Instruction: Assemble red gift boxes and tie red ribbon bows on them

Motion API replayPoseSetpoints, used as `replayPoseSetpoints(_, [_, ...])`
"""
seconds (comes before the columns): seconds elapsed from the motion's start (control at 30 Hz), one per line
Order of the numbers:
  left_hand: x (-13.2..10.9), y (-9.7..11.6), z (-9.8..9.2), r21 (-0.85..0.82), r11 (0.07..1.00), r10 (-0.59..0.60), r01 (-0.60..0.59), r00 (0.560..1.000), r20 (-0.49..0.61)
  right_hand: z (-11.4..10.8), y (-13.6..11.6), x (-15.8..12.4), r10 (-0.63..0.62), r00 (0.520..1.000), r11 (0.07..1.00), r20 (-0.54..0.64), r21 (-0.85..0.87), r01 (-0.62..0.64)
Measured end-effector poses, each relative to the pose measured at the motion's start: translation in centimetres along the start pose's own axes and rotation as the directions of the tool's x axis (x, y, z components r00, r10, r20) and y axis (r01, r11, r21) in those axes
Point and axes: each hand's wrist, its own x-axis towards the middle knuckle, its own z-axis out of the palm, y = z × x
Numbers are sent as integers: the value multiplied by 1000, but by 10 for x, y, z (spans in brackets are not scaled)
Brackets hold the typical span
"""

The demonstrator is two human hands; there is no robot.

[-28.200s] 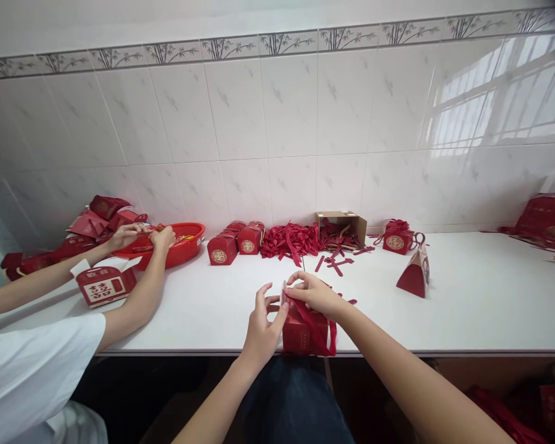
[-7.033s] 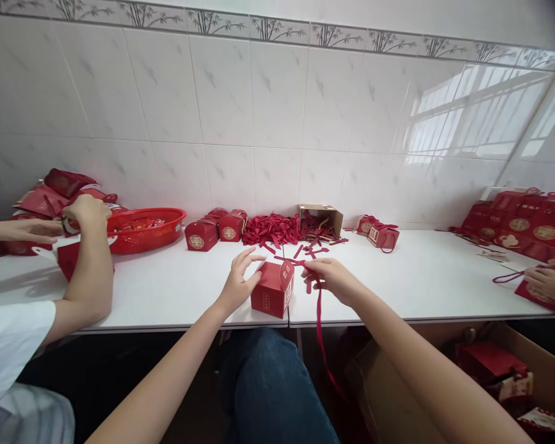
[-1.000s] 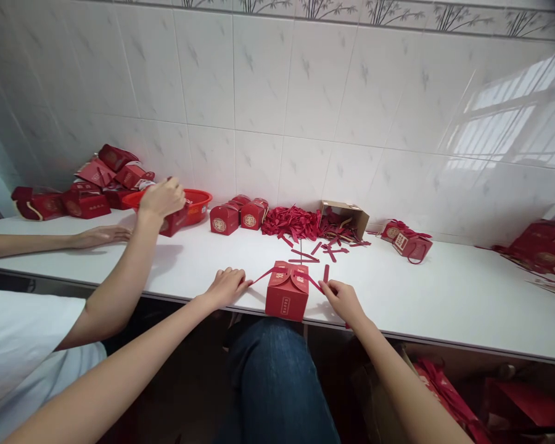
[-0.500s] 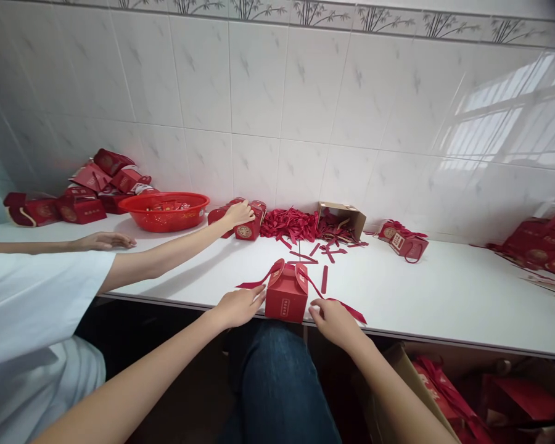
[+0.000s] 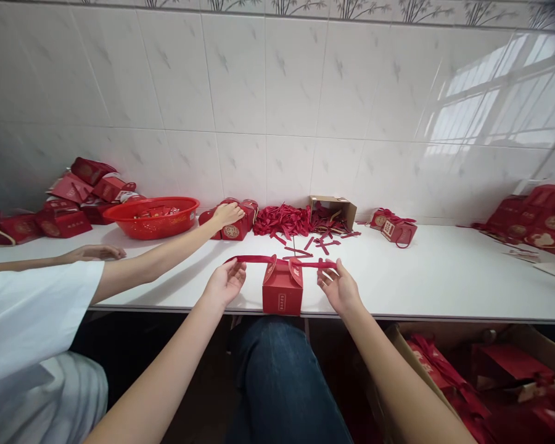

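Note:
A small red gift box with rounded top flaps stands upright at the table's front edge, between my hands. A dark red ribbon runs through its top and stretches out level to both sides. My left hand is closed on the ribbon's left end, thumb and fingers pinching it. On the other side my right hand pinches the right end. Neither hand touches the box itself.
A co-worker's hand rests on red boxes at the back. Nearby are a red plastic basket, heaped ribbons, a tipped cardboard box, stacked boxes at right, and an open carton under the table.
Both my hands have risen from beside the box and taken hold of the ribbon ends. The ribbon, drooping before, is now pulled out straight sideways. The view has shifted slightly.

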Motion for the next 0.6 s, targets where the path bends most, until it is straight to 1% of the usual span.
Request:
replayPoseSetpoints(0.07, [-1,5,5,-66,998,7,-9,999,-32,1,-7,4,-28,999,999,-34,41,29])
replayPoseSetpoints(0.13, [-3,12,9,-102,995,12,-16,999,-37,2,-16,7,-62,997,996,-54,55,65])
replayPoseSetpoints(0.27, [-4,30,17,-112,992,52,-54,998,-20,5,-39,12,-140,988,990,-60,13,141])
replayPoseSetpoints(0.37, [-4,44,26,-85,985,148,-148,989,-12,11,-57,16,-216,976,975,-29,-59,215])
replayPoseSetpoints(0.43, [-4,52,34,-54,971,233,-232,973,4,17,-70,19,-281,960,954,7,-110,280])
replayPoseSetpoints(0.53, [-7,62,49,0,931,364,-365,930,47,28,-85,23,-371,926,911,70,-166,378])
replayPoseSetpoints(0.6, [-10,66,59,31,898,436,-439,896,81,35,-90,26,-401,909,888,112,-195,416])
